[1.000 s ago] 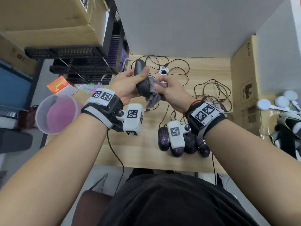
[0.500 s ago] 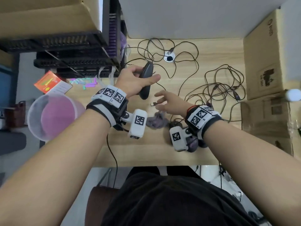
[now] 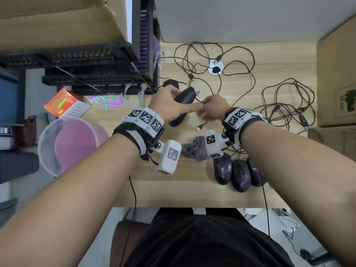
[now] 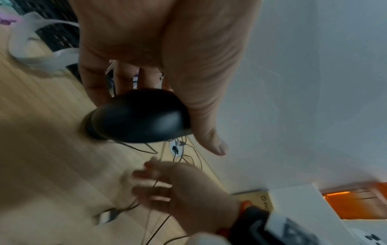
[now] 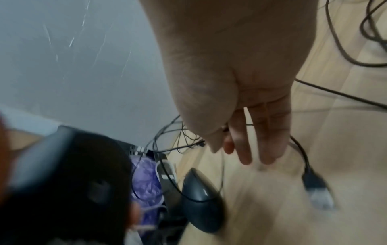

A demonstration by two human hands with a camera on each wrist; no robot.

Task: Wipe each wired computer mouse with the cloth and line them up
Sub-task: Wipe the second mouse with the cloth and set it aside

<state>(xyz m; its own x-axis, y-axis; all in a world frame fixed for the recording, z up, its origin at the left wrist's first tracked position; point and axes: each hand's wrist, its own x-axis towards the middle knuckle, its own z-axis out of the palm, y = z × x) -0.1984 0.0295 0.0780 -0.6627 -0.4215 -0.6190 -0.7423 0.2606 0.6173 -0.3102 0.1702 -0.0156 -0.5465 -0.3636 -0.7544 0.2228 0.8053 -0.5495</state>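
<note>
Three purple mice [image 3: 238, 173] in row, touching, lower right of desk [image 3: 192, 191] in head view. Pink bin [image 3: 71, 145] at left edge, off desk. Left hand [image 3: 169, 106] at frame centre, fingers and thumb curled round black mouse [image 3: 182, 105]. Right hand [image 3: 212, 108] just right of it, thumb and finger pinching thin cable [image 3: 198, 101] of mouse, other fingers loose. Cloth [image 3: 194, 149] crumpled on desk, below hands, beside row. Plug [image 3: 200, 127] on desk below right hand.
</note>
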